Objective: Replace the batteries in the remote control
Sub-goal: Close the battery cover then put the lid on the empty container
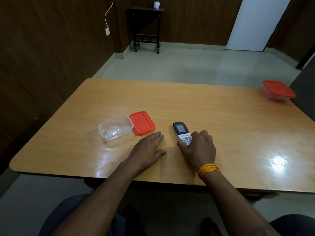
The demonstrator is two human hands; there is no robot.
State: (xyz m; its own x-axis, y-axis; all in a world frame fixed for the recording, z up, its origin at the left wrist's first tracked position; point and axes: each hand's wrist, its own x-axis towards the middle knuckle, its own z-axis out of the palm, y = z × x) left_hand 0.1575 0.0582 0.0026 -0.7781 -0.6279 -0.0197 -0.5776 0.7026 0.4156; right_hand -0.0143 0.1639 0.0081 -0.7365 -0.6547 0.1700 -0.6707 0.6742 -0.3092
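Observation:
A small remote control (181, 132) with a dark top, a grey screen and white keypad lies face up near the middle of the wooden table (221, 120). My right hand (198, 147) is wrapped around its near end, thumb on the left side and fingers on the right. My left hand (150, 147) rests flat on the table to the left of the remote, fingers together, holding nothing. A clear plastic box (115, 128) stands open at the left with its red lid (142, 123) lying beside it. No batteries are visible.
A second clear box with a red lid (278, 90) on it stands at the table's far right corner. Beyond the table are a pale floor, a small dark side table (146, 28) on wheels and a wood-panelled wall.

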